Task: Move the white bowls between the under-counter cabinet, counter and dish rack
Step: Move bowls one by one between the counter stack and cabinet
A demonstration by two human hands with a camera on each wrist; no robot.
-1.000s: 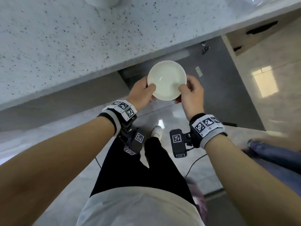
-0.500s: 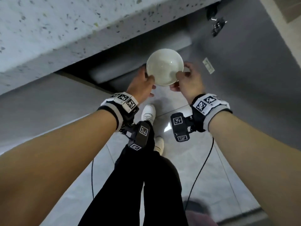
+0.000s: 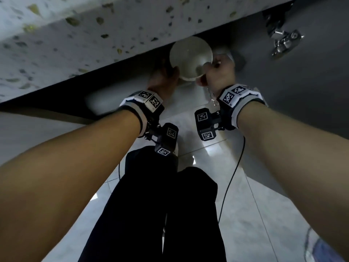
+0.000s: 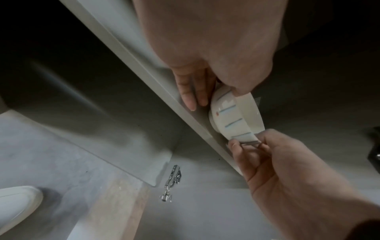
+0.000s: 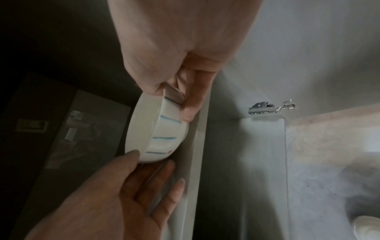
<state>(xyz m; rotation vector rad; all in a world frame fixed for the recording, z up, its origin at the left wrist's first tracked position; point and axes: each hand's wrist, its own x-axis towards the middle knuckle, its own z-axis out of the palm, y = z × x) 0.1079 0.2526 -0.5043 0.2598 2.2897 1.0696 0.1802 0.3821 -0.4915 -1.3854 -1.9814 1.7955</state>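
Both hands hold one white bowl (image 3: 190, 57) at the upper centre of the head view, just under the speckled counter (image 3: 75, 35) edge, at the dark cabinet (image 3: 56, 108) opening. The left hand (image 3: 163, 80) grips its left rim, thumb on top and fingers beneath. The right hand (image 3: 220, 72) pinches the right rim. Blue stripes mark the bowl's outside. A metal hinge (image 3: 283, 40) sits upper right.
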